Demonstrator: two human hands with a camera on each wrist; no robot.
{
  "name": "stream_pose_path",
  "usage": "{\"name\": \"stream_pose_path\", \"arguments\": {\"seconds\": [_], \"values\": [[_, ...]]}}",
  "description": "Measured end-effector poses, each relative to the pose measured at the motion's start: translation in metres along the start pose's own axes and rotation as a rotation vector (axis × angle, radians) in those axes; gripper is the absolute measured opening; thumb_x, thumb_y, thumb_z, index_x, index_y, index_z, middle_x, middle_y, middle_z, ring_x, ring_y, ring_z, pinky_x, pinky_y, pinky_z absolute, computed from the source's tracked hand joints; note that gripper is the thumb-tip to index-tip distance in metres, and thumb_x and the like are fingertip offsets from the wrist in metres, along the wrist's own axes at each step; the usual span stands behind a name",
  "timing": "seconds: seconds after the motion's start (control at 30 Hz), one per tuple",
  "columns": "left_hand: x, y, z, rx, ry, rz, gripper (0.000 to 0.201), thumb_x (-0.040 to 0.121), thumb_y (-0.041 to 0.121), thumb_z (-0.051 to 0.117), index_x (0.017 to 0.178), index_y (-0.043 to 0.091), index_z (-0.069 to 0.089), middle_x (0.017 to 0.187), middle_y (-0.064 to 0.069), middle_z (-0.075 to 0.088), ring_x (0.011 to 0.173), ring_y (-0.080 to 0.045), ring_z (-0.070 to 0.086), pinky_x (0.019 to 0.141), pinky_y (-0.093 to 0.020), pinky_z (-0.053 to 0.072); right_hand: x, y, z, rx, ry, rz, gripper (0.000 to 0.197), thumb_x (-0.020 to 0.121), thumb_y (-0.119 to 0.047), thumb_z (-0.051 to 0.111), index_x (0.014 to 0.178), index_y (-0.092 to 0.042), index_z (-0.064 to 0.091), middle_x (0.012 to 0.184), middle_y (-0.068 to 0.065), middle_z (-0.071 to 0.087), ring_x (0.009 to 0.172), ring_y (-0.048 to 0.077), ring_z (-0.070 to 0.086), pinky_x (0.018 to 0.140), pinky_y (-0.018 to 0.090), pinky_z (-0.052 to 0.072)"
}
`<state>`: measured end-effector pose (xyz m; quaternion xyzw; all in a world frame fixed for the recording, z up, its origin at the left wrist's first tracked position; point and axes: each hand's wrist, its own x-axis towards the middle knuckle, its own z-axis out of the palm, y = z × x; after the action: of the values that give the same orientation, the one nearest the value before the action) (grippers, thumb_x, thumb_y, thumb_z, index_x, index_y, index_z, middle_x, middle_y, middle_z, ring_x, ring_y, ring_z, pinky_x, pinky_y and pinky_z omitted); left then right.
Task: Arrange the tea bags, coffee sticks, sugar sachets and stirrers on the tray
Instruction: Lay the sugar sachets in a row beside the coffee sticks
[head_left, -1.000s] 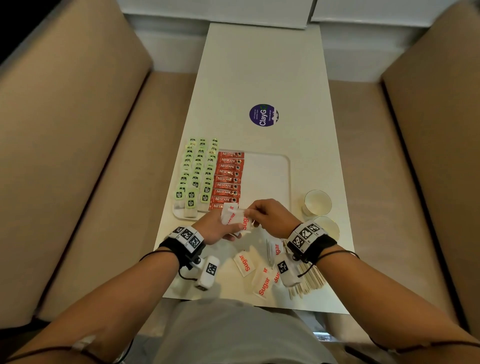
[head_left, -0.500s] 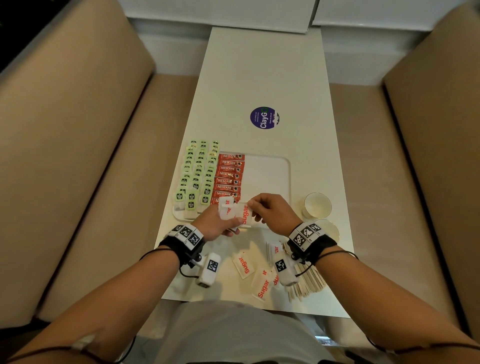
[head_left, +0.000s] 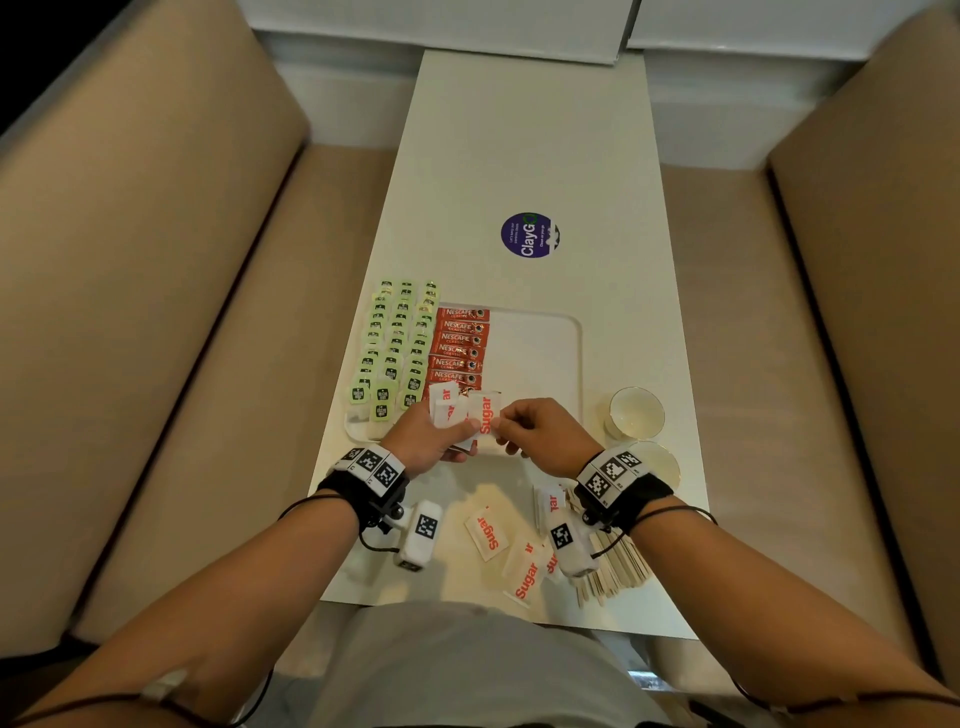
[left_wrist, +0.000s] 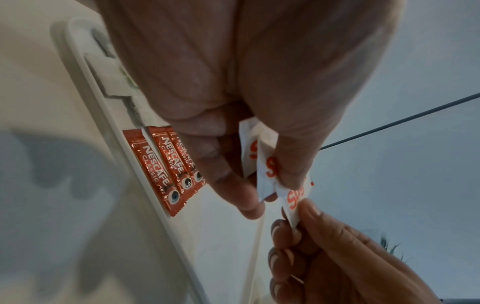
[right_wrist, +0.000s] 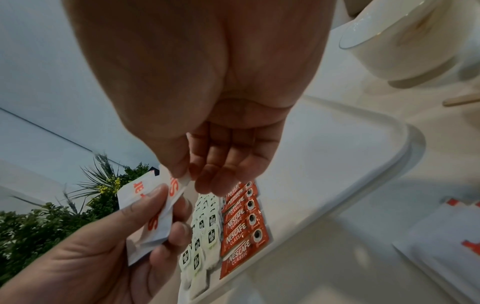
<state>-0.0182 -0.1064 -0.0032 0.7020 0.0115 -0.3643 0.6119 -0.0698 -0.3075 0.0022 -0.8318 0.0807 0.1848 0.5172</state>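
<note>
My left hand (head_left: 453, 428) holds a small stack of white "Sugar" sachets (head_left: 445, 405) above the near edge of the white tray (head_left: 545, 338). My right hand (head_left: 508, 422) pinches the corner of one sachet (head_left: 485, 415) at the stack's right side. In the left wrist view that sachet (left_wrist: 296, 197) sits between the right thumb and forefinger. Green tea bags (head_left: 395, 348) fill the tray's left part, with red coffee sticks (head_left: 460, 345) beside them. Loose sugar sachets (head_left: 488, 530) and wooden stirrers (head_left: 618, 569) lie on the table near me.
Two white cups (head_left: 636, 413) stand on the table right of the tray, close to my right wrist. A round purple sticker (head_left: 530, 235) marks the table beyond the tray. Beige bench seats flank the narrow white table (head_left: 519, 130).
Both hands have moved slightly forward over the tray's near edge. One sachet now sticks out to the right of the stack, pinched by the right hand.
</note>
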Motion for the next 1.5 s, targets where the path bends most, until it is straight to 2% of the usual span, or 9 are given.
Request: {"name": "stream_pose_path", "arguments": {"seconds": [0.27, 0.43, 0.53, 0.67, 0.77, 0.93, 1.1, 1.27, 1.5], "values": [[0.007, 0.002, -0.002, -0.038, 0.028, -0.021, 0.025, 0.093, 0.013, 0.070, 0.117, 0.012, 0.068, 0.106, -0.009, 0.076, 0.087, -0.032, 0.074, 0.069, -0.032, 0.061, 0.006, 0.001, 0.000, -0.002, 0.003, 0.016, 0.022, 0.099, -0.033, 0.062, 0.086, -0.018, 0.071, 0.079, -0.001, 0.074, 0.071, 0.010, 0.069, 0.066, 0.022, 0.050], [0.016, 0.004, -0.007, -0.049, 0.078, -0.058, 0.018, 0.095, 0.010, 0.066, 0.113, 0.011, 0.068, 0.107, -0.008, 0.076, 0.088, -0.029, 0.075, 0.070, -0.033, 0.062, 0.020, 0.001, -0.005, 0.006, 0.063, 0.044, 0.024, 0.100, -0.033, 0.060, 0.088, -0.015, 0.072, 0.079, 0.000, 0.074, 0.075, 0.016, 0.071, 0.070, 0.027, 0.055], [0.023, 0.006, -0.011, -0.072, 0.094, -0.085, 0.015, 0.095, 0.006, 0.065, 0.108, 0.012, 0.068, 0.106, -0.010, 0.075, 0.087, -0.027, 0.076, 0.068, -0.032, 0.062, 0.033, 0.001, -0.013, -0.001, 0.109, 0.072, 0.026, 0.100, -0.033, 0.059, 0.088, -0.013, 0.071, 0.078, -0.002, 0.073, 0.070, 0.011, 0.069, 0.069, 0.028, 0.056], [0.034, 0.010, -0.019, -0.090, 0.105, -0.129, 0.013, 0.095, 0.004, 0.063, 0.104, 0.012, 0.067, 0.107, -0.012, 0.075, 0.092, -0.029, 0.075, 0.081, -0.042, 0.062, 0.059, 0.002, -0.025, -0.009, 0.170, 0.135, 0.028, 0.101, -0.033, 0.059, 0.088, -0.011, 0.070, 0.079, 0.000, 0.072, 0.069, 0.012, 0.067, 0.066, 0.032, 0.058], [0.042, 0.014, -0.027, -0.078, 0.100, -0.139, 0.018, 0.095, 0.008, 0.065, 0.112, 0.010, 0.067, 0.109, -0.009, 0.075, 0.095, -0.028, 0.075, 0.083, -0.043, 0.061, 0.084, 0.006, -0.035, -0.039, 0.207, 0.191, 0.031, 0.101, -0.032, 0.058, 0.088, -0.007, 0.071, 0.081, 0.002, 0.072, 0.071, 0.018, 0.068, 0.070, 0.036, 0.059], [0.055, 0.020, -0.036, -0.091, 0.096, -0.150, 0.017, 0.095, 0.008, 0.065, 0.111, 0.012, 0.067, 0.109, -0.010, 0.075, 0.094, -0.028, 0.075, 0.087, -0.046, 0.060, 0.126, 0.015, -0.048, -0.108, 0.228, 0.283, 0.031, 0.100, -0.027, 0.059, 0.082, -0.004, 0.071, 0.079, 0.004, 0.072, 0.069, 0.020, 0.066, 0.074, 0.039, 0.060], [0.069, 0.026, -0.041, -0.061, 0.092, -0.157, 0.018, 0.096, 0.010, 0.065, 0.114, 0.014, 0.065, 0.109, -0.006, 0.074, 0.091, -0.023, 0.075, 0.073, -0.033, 0.062, 0.160, 0.029, -0.053, -0.172, 0.227, 0.380, 0.033, 0.098, -0.029, 0.062, 0.076, -0.006, 0.071, 0.080, 0.011, 0.073, 0.067, 0.022, 0.065, 0.072, 0.037, 0.060], [0.084, 0.028, -0.046, -0.076, 0.089, -0.189, 0.023, 0.096, 0.009, 0.064, 0.119, 0.012, 0.063, 0.112, -0.009, 0.073, 0.094, -0.028, 0.075, 0.086, -0.043, 0.061, 0.182, 0.033, -0.051, -0.229, 0.203, 0.447, 0.033, 0.096, -0.032, 0.065, 0.072, -0.009, 0.067, 0.066, 0.004, 0.064, 0.059, 0.019, 0.060, 0.052, 0.025, 0.042], [0.095, 0.029, -0.048, -0.100, 0.102, -0.185, 0.019, 0.096, 0.009, 0.065, 0.114, 0.016, 0.063, 0.108, -0.007, 0.074, 0.091, -0.026, 0.075, 0.073, -0.032, 0.063, 0.203, 0.031, -0.053, -0.227, 0.203, 0.481, 0.035, 0.093, -0.037, 0.067, 0.085, -0.003, 0.074, 0.077, 0.009, 0.073, 0.063, 0.019, 0.063, 0.057, 0.027, 0.050]]}}
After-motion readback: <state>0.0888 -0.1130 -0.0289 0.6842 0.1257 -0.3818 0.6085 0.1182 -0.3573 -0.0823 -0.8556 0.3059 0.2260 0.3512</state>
